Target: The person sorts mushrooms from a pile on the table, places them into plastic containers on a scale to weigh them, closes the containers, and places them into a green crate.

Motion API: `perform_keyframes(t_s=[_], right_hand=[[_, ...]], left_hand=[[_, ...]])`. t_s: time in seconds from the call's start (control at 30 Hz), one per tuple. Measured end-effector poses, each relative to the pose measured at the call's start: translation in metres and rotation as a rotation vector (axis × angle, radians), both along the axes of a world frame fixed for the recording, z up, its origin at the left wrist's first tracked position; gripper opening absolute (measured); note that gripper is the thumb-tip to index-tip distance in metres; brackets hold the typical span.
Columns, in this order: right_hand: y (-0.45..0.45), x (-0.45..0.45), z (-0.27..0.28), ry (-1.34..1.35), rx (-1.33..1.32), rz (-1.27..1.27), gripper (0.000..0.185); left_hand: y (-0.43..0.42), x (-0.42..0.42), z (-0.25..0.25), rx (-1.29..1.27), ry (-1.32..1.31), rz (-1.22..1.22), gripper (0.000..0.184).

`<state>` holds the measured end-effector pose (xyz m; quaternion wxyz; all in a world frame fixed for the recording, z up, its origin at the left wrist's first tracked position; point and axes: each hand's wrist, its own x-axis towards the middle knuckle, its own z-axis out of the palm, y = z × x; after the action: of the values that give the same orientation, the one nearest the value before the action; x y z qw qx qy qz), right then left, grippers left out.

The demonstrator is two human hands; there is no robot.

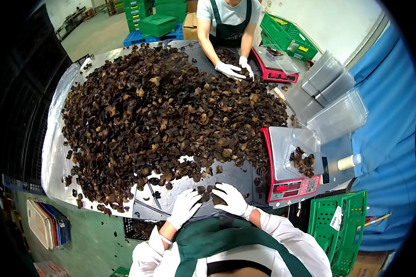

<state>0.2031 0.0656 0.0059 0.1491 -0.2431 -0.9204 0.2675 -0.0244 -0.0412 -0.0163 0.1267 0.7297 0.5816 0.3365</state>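
A big heap of dark brown wood ear mushrooms point(171, 111) covers most of the metal table. At its near edge, my left hand point(186, 207), in a white glove, has its fingers closed on a few small dark wood ear pieces point(202, 190). Close beside it, my right hand point(232, 200), gloved too, is closed round another dark wood ear piece point(217, 199). To the right stands a red digital scale point(284, 138) with lit digits. On its plate lies a clear plastic tray point(309, 138) with several wood ears point(302, 161) in it.
Across the table, a co-worker's gloved hands point(231, 70) handle wood ears beside a second red scale point(278, 74). Stacked clear trays point(339, 115), a phone point(326, 170) and a white roll point(349, 162) line the right side. A green crate point(326, 226) stands low right.
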Motion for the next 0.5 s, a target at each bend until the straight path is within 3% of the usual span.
perform_keyframes(t_s=[0.1,0.2,0.3,0.5], right_hand=[[0.003,-0.003,0.005,-0.043,-0.006,0.018,0.072],[0.001,-0.016,0.015,-0.119,0.052,0.026,0.079],[0.002,-0.024,0.008,-0.280,0.257,0.062,0.077],[-0.002,-0.006,-0.005,-0.104,0.201,0.067,0.048]], left_hand=[[-0.003,0.002,0.000,-0.063,-0.093,0.034,0.047],[0.011,0.009,0.022,-0.174,0.004,0.082,0.078],[0.022,0.012,0.022,-0.219,0.163,-0.020,0.075],[0.021,0.010,0.012,-0.012,0.211,-0.175,0.050]])
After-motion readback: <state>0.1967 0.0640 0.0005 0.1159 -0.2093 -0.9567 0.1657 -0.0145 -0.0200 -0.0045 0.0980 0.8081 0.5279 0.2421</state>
